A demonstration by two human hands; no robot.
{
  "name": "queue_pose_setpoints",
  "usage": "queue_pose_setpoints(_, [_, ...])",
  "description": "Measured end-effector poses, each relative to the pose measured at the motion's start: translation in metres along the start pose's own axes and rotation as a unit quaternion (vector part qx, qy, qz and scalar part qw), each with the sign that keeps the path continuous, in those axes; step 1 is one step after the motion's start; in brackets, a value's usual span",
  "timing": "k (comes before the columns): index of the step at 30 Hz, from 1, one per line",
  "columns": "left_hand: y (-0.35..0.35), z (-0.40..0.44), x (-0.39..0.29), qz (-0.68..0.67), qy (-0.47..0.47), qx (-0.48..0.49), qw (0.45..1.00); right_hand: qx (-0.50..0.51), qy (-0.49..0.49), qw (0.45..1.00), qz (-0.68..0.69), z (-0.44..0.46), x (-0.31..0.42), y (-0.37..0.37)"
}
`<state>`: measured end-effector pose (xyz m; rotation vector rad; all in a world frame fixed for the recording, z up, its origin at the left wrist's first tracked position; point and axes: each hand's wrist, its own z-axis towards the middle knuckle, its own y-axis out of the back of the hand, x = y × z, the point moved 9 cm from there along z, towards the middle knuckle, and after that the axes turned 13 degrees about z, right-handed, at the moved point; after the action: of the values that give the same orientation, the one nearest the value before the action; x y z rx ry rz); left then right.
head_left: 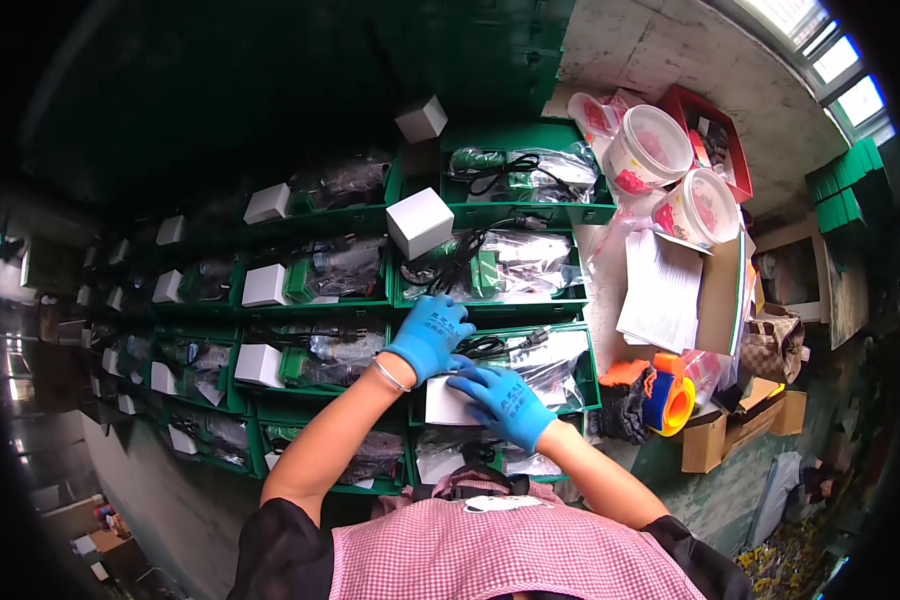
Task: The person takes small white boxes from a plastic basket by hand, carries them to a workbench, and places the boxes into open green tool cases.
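Observation:
My left hand (431,338), in a blue glove, lies over the left edge of a green case (592,372), its fingers partly spread near a black cable (485,347). Beside it, my right hand (505,402), also gloved in blue, rests on a white box (448,402) at the case's lower left, fingers stretched apart. Clear plastic packaging (558,365) fills the right part of this case. Just above is another open case with a bagged green tool (485,275), a coiled black cable and a white box (420,224).
Rows of open green cases with white boxes (263,285) extend left. At right are white buckets (648,150), a red box (708,140), papers (662,292), orange and blue rolls (670,400) and cardboard boxes (705,445). Another white box (422,119) sits at the top.

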<state>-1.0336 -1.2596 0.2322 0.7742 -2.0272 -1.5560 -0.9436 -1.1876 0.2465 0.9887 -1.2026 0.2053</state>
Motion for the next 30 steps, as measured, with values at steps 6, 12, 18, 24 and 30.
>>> queue_pose_setpoints(6, [0.023, -0.019, 0.048, -0.159, 0.116, -0.256, 0.947, 0.021, 0.007, 0.999, -0.042, 0.006, 0.01, -0.001])
queue_pose_setpoints(12, [0.006, -0.082, 0.029, -0.182, 0.122, -0.15, 0.964, 0.059, -0.058, 0.982, 0.171, 0.007, -0.006, 0.029])
queue_pose_setpoints(18, [-0.021, -0.083, 0.036, -0.211, 0.137, -0.172, 0.952, 0.115, -0.029, 0.992, -0.034, 0.022, -0.017, 0.0])
queue_pose_setpoints(24, [0.023, -0.052, 0.133, -0.149, 0.413, -0.334, 0.834, 0.069, -0.023, 0.989, -0.127, 0.012, 0.001, -0.006])
queue_pose_setpoints(30, [0.034, -0.001, 0.171, -0.257, 0.359, -0.322, 0.837, -0.204, -0.006, 0.976, -0.075, 0.033, 0.034, 0.106])
